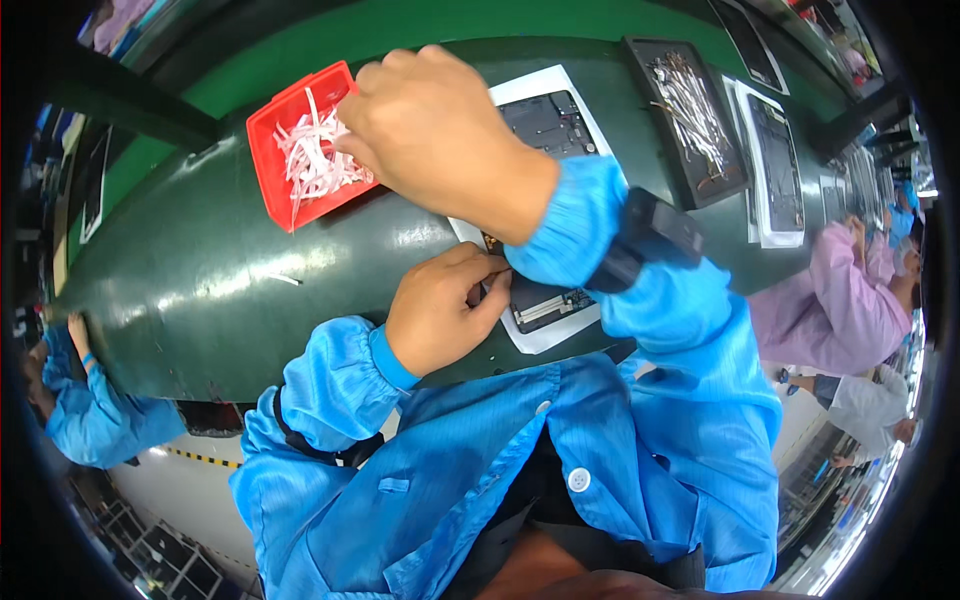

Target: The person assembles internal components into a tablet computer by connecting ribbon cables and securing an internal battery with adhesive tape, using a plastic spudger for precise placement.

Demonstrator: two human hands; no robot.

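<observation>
My right hand (425, 125) reaches across to the left, over the right edge of a red plastic bin (268, 185). Its fingers are curled together, and whatever is in them is hidden. Thin white and pinkish strips (318, 160) lie in a tangled heap in the bin. My left hand (445, 305) rests at the left side of an opened black tablet-like device (548, 118), with thumb and forefinger pinched at its edge; what they hold is hidden. White strips show along the device's near end. It lies on a white sheet (545, 340), its middle covered by my right forearm.
A dark tray (735, 185) of silvery strips stands at the far right, beside another opened device (775, 165) on white sheets. One loose white strip (283, 278) lies on the green table (190, 300). People in blue (110, 420) and pink (830, 310) sit to either side.
</observation>
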